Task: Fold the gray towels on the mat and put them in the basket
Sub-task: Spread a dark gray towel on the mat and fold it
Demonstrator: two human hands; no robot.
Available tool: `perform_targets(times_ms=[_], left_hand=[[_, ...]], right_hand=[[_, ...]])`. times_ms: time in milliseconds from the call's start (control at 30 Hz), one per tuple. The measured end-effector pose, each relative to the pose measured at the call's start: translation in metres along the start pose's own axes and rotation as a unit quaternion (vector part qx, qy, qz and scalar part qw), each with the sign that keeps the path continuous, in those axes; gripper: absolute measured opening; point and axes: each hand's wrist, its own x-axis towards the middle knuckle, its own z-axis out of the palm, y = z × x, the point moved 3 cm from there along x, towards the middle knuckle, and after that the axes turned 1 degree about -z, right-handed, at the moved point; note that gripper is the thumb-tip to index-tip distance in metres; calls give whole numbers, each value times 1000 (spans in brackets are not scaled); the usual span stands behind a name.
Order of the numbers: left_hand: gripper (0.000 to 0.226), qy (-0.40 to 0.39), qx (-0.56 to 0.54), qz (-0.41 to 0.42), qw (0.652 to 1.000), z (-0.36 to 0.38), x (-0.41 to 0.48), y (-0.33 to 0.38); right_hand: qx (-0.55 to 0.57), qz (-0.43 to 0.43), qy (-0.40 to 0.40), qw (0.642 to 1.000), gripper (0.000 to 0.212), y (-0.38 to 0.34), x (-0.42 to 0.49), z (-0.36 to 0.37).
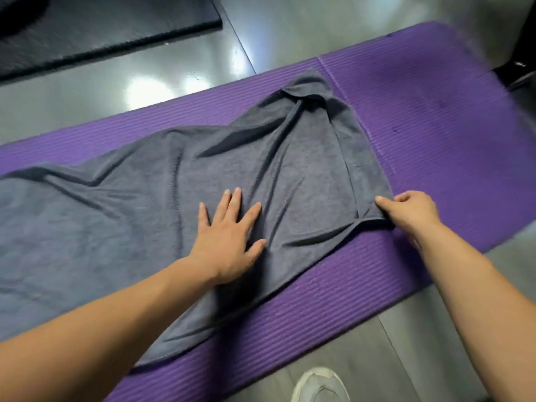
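1. Cloth: gray towel point(145, 216), soft, matt, fine nap, creased.
2. Foam: purple exercise mat point(435, 126), matt, finely ribbed.
3. Hard flooring: gray floor point(174, 62), smooth, glossy, mirrors lights.
4. Rubber-like: black mat point(101, 27), far left, matt, rough-grained edge.
5. Material unclear: white shoe point(319, 384), near, matt upper.

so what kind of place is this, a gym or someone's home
Likely a gym or exercise studio, though a home workout room is possible: a ribbed purple foam exercise mat lies on a glossy gray floor, with a thick black rubber floor mat beyond.
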Motion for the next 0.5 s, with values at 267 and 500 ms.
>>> perform_targets(times_ms=[267,500], left_hand=[[91,31,10,-43,999,-4,16,6],[95,27,-6,-128,991,-6,30,6]], right_hand=[[171,-36,-65,982,27,15,14,-16],[26,-62,-50,996,23,40,37,-55]])
